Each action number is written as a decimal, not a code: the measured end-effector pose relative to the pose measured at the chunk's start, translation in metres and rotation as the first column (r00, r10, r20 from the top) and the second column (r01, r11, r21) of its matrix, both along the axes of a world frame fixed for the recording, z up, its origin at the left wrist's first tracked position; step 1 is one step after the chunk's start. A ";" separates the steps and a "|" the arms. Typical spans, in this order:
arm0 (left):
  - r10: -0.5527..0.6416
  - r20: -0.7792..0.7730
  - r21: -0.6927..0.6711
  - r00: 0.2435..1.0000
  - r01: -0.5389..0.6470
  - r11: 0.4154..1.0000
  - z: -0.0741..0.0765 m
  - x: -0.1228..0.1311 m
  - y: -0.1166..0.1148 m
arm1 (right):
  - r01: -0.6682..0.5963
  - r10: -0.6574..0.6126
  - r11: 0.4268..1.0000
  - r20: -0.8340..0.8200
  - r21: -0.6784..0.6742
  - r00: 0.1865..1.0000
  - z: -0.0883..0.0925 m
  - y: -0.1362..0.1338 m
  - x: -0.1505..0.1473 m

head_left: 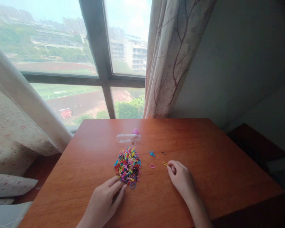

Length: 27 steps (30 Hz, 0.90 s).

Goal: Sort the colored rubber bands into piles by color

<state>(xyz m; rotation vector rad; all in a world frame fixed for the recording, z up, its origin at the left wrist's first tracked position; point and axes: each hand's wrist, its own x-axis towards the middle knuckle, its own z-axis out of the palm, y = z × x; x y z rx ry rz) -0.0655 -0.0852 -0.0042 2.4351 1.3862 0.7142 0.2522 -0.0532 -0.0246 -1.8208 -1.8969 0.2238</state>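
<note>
A heap of small multicoloured elastic bands (pixel 127 164) lies on the wooden table. My left hand (pixel 105 198) rests at the heap's near left edge, thumb and forefinger drawn together; whatever is between their tips is hidden. A blue band (pixel 133 185) lies just right of those fingertips. Off to the right, my right hand (pixel 180 175) pinches a yellow elastic band (pixel 165 164) close to the tabletop. Between heap and right hand lie a single pink band (pixel 152 166) and a few blue bands (pixel 152 153) clustered together. A small black band (pixel 164 153) lies beyond the yellow one.
Behind the heap, a clear plastic container (pixel 125 138) lies on its side, with a purple piece (pixel 135 131) beside it. The table (pixel 192 136) ends at a large window (pixel 106 80) and a patterned curtain (pixel 166 57).
</note>
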 end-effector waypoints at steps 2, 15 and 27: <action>-0.007 0.004 -0.003 1.000 0.007 1.000 0.000 0.000 0.000 | 0.003 -0.003 1.000 -0.002 -0.006 1.000 0.000 0.001 -0.005; -0.005 0.014 0.014 1.000 0.005 1.000 0.003 0.000 0.001 | 0.176 -0.175 0.984 -0.072 0.001 0.982 -0.011 -0.006 0.042; 0.003 0.006 0.000 1.000 -0.003 1.000 -0.002 -0.001 0.000 | 0.183 -0.181 0.983 -0.082 0.008 0.980 -0.010 0.000 0.038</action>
